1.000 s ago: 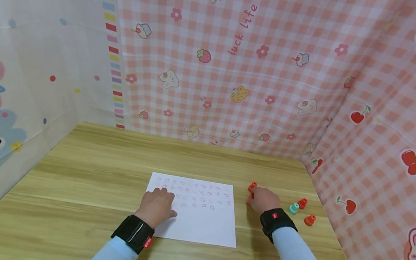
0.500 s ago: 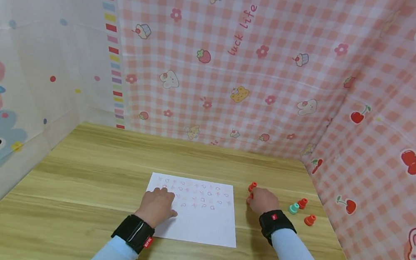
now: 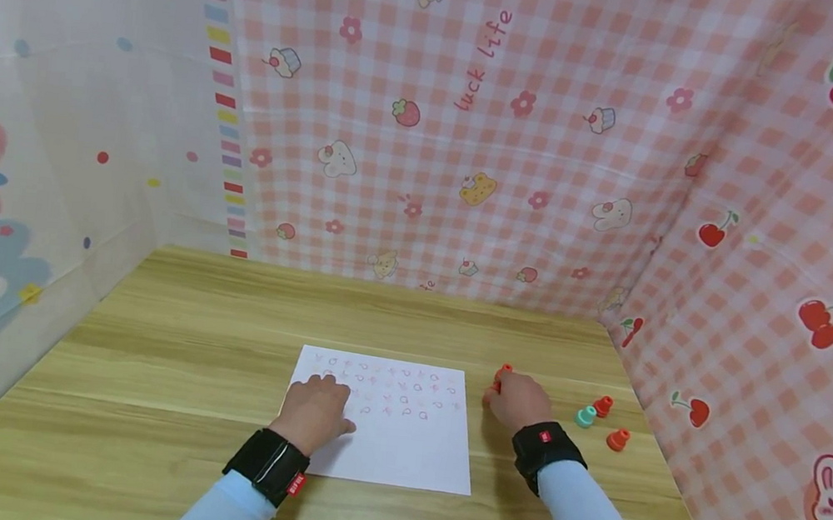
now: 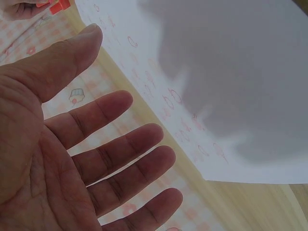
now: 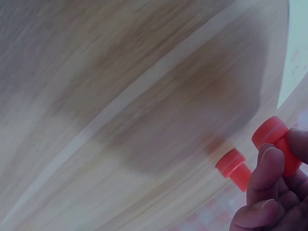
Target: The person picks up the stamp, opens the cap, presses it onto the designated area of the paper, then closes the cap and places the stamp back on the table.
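To the right of the printed paper (image 3: 405, 456), the right hand (image 3: 521, 401) pinches a red stamp (image 5: 270, 131) between thumb and fingers — its broad end uncovered, likely to keep that face free — near a second red stamp (image 5: 233, 166). Over the paper's left side, the left hand (image 3: 315, 413) has fingers spread, perhaps for steadying; contact is unclear.

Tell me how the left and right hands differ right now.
The left hand has its fingers spread and holds nothing; the right hand pinches a red stamp. The left hand is over the left part of the paper; the right hand is off it, to its right. Both wear a black strap.
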Demonstrator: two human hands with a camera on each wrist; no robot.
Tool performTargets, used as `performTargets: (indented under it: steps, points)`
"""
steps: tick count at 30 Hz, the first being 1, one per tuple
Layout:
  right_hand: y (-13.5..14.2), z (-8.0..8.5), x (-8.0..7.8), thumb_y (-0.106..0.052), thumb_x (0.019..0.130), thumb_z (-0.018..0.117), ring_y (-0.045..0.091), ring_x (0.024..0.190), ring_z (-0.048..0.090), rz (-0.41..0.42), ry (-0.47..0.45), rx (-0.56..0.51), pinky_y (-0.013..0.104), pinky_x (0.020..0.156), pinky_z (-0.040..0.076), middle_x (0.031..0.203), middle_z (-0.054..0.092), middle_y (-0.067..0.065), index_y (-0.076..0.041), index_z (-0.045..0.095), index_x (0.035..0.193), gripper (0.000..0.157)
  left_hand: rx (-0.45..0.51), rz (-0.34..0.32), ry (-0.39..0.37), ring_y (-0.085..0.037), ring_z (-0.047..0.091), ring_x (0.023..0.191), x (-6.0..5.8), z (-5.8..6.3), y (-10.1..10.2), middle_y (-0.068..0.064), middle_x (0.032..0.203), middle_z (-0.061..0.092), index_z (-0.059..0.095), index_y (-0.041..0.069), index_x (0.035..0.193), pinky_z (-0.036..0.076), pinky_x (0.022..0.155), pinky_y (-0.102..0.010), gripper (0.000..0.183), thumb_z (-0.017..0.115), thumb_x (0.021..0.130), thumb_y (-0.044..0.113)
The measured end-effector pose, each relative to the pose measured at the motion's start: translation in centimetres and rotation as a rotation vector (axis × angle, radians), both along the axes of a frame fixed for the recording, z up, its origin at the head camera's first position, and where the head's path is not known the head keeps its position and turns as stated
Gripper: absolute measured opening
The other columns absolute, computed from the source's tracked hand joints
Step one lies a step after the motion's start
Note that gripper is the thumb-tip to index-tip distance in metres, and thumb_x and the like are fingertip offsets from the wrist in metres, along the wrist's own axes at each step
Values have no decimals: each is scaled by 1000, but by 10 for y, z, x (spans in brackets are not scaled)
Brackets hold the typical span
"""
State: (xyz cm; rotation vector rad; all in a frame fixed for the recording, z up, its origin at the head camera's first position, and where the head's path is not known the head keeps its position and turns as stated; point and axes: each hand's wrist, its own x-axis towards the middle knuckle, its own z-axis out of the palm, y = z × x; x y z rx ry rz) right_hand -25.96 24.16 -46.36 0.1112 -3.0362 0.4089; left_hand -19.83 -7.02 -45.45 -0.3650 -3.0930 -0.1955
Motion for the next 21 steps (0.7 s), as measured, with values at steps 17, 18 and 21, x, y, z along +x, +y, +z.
performTargets:
  steps: [17,18,21]
  points:
    - [-42,7,14,-22,93,71,24,72,54,-106,-35,-237,36,66,45,81,62,5,-7,66,101,18,-2,-36,27,-25,58,72,-3,2,2,-7,75,59,70,9,88,49,61,-42,36,87,73,37]
    - [-45,8,16,-22,93,71,24,73,54,-116,-49,-252,36,67,45,82,63,5,-7,66,102,18,-2,-38,26,-25,58,72,-3,2,2,-7,75,59,70,9,88,49,62,-43,37,87,74,38]
    - [-55,8,21,-21,93,71,24,74,55,-125,-72,-285,34,66,45,84,63,5,-7,66,106,20,3,-44,32,-25,58,72,-3,2,3,-7,74,59,69,9,88,49,61,-43,37,86,74,39]
